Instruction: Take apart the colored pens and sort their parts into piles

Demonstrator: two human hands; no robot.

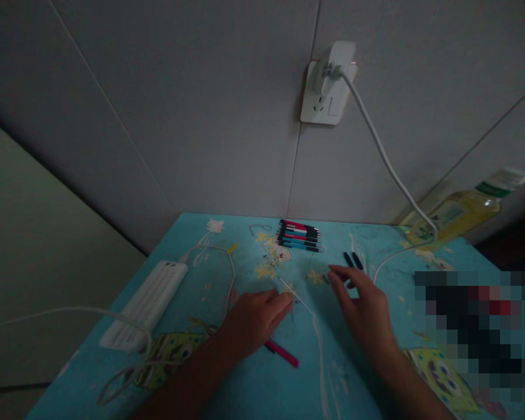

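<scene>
My left hand [258,318] is low over the blue tablecloth, its fingers curled together with the thumb pressed along them. What sits between those fingertips is hidden. A red pen barrel [284,353] lies just below this hand, with a dark piece partly covered beside it. My right hand [363,306] has thumb and forefinger brought together in a pinch. A small dark piece [326,280] shows at its fingertips; I cannot tell whether it is held or lying on the cloth. Two short black pen parts [353,260] rest just beyond the right hand.
Several red, blue and black pens [300,235] lie in a row near the wall, beside tiny scattered bits. A white power strip [146,303] and cable are on the left. Another cable hangs from a wall socket [321,108]. A bottle of yellow liquid [455,216] is back right.
</scene>
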